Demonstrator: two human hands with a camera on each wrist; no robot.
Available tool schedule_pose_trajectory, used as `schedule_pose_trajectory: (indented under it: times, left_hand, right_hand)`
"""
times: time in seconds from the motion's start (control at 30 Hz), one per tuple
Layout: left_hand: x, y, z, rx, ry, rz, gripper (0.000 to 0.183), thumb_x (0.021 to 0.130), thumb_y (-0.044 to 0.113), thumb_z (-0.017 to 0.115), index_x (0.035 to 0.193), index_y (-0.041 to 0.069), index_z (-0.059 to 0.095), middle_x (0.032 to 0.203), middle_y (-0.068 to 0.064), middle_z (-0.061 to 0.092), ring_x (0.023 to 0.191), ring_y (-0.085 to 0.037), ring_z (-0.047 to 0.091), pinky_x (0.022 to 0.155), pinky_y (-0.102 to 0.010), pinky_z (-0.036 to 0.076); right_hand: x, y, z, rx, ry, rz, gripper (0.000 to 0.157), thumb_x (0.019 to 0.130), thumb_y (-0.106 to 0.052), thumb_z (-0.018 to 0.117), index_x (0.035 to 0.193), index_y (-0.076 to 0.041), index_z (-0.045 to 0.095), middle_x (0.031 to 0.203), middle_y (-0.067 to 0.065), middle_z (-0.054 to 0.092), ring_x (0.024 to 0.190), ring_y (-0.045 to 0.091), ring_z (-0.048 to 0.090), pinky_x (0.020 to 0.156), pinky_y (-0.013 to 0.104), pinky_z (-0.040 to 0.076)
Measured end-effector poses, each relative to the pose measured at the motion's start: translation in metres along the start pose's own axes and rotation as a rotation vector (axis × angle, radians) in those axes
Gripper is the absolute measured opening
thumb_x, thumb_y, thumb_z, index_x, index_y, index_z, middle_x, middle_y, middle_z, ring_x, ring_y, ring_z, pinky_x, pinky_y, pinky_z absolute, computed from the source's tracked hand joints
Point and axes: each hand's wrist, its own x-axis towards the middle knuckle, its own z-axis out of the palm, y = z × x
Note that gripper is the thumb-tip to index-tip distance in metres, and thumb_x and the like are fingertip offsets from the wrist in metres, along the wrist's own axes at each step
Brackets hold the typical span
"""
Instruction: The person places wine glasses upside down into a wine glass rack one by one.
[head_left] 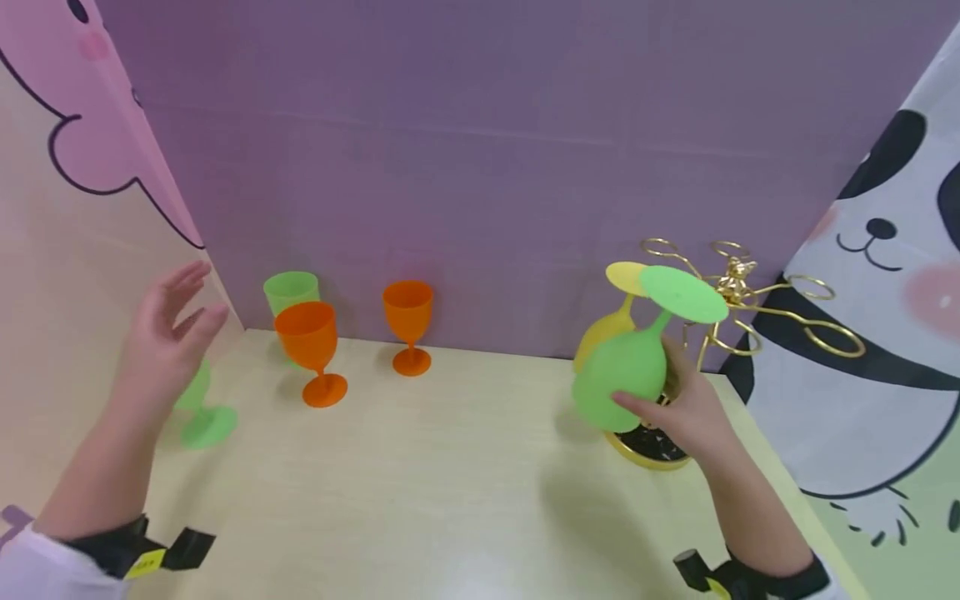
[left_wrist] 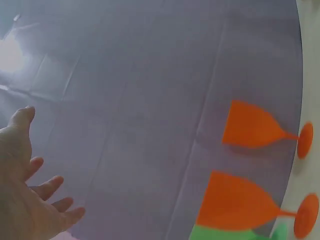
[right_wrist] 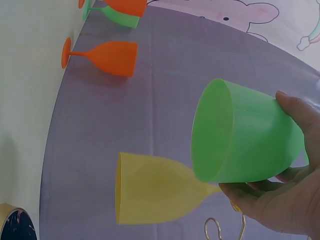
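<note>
My right hand grips a green plastic goblet by its bowl, turned upside down with its foot uppermost. In the right wrist view the bowl's mouth faces away from the palm, with the thumb on one side and fingers on the other. Just beyond it a yellow goblet is also upside down, at the gold wire rack with looped arms. The rack's round base shows below the hand. My left hand is raised in the air with fingers loosely bent, holding nothing.
Two orange goblets stand upright toward the back left of the pale table. One green goblet is behind them; another green goblet is partly hidden by the left hand. A purple backdrop rises along the far edge.
</note>
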Motion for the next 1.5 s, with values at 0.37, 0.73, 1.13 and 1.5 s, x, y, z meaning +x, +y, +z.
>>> schedule_pose_trajectory:
  times: [0.37,0.73,1.13,1.5]
  left_hand:
    - [0.024,-0.053,-0.029,0.628,-0.059,-0.042,0.088,0.084,0.041,0.061,0.146,0.008,0.008,0.149,-0.026,0.005,0.133,-0.046,-0.002,0.104,-0.067,0.001]
    - [0.040,-0.086,-0.034,0.889,-0.177,-0.071,0.091,0.084,0.060,0.049,0.144,0.004,0.010,0.144,-0.035,0.001,0.128,-0.055,-0.006,0.096,-0.074,0.004]
    - [0.037,-0.109,-0.037,0.932,-0.266,-0.138,0.095,0.082,0.070,0.041,0.143,0.002,0.014,0.139,-0.040,0.007,0.121,-0.061,0.004,0.090,-0.077,0.007]
    - [0.030,-0.120,-0.035,0.976,-0.313,-0.135,0.095,0.082,0.070,0.042,0.141,0.000,0.017,0.136,-0.043,0.011,0.116,-0.064,0.009,0.086,-0.078,0.014]
  right_hand:
    - [0.002,0.009,-0.015,-0.053,0.040,0.103,0.099,0.078,-0.034,0.071,0.147,-0.013,0.002,0.141,0.027,0.030,0.123,0.040,0.035,0.098,0.055,0.036]
    - [0.005,0.015,-0.019,-0.073,0.061,0.155,0.096,0.080,-0.038,0.068,0.147,-0.015,0.003,0.136,0.031,0.033,0.118,0.041,0.038,0.095,0.057,0.038]
    - [0.006,0.024,-0.019,-0.083,0.069,0.198,0.095,0.081,-0.045,0.065,0.147,-0.015,0.003,0.137,0.032,0.032,0.118,0.043,0.038,0.093,0.058,0.039]
    - [0.005,0.030,-0.018,-0.040,0.075,0.203,0.091,0.084,-0.040,0.063,0.146,-0.010,0.004,0.137,0.034,0.030,0.119,0.045,0.036,0.092,0.057,0.040]
